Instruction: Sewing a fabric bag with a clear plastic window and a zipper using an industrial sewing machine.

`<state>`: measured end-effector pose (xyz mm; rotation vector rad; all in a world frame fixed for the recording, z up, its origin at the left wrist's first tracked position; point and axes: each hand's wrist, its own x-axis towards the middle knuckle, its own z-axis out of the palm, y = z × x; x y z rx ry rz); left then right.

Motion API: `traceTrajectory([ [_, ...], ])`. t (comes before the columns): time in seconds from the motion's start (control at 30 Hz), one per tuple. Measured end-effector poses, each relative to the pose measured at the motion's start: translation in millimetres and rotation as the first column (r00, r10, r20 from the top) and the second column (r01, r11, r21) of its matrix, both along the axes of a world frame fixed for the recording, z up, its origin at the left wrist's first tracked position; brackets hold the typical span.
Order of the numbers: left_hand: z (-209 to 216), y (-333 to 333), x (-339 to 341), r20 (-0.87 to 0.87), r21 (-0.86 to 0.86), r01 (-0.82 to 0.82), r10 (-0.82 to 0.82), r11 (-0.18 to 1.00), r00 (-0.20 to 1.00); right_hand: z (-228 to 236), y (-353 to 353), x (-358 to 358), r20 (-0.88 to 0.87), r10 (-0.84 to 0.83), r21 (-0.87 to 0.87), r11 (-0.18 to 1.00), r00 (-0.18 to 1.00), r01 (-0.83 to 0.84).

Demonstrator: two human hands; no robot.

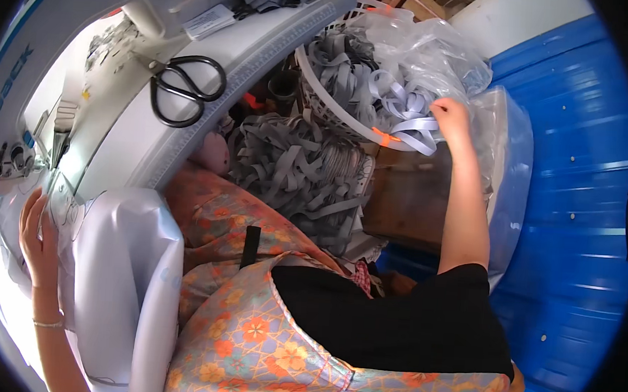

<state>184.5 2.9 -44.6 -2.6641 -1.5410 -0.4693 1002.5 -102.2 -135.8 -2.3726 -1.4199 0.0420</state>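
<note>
My left hand lies beside the sewing machine's needle area, fingers extended, on pale shiny fabric that drapes over the table's near edge. To the right, my right arm stretches out to a white plastic basket full of loose straps. There my right hand pinches a light grey strap at the basket's right side. Its fingertips are close together, and part of the strap loops over the rim.
Black-handled scissors lie on the machine table. Below the basket is a heap of grey straps, next to a brown box-like surface. Clear plastic bags bulge behind the basket. A blue ribbed wall stands at the right.
</note>
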Motion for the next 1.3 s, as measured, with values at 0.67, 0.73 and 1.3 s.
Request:
traceTrajectory([
  [0.67, 109.3, -25.5, 284.7, 0.539, -0.132, 0.421, -0.292, 0.897, 0.790, 206.5, 104.5, -279.3, -0.499, 0.784, 0.115, 0.482, 0.369, -0.869],
  [0.73, 106.5, -18.5, 299.2, 0.703, -0.270, 0.437, -0.135, 0.858, 0.699, 217.9, 110.1, -303.0, -0.628, 0.727, 0.057, 0.400, 0.278, -0.915],
  [1.3, 95.0, -61.7, 77.2, 0.895, -0.375, 0.653, 0.441, 0.658, 0.071, 255.3, 101.0, -533.5, -0.863, 0.440, 0.358, 0.182, -0.250, -0.916],
])
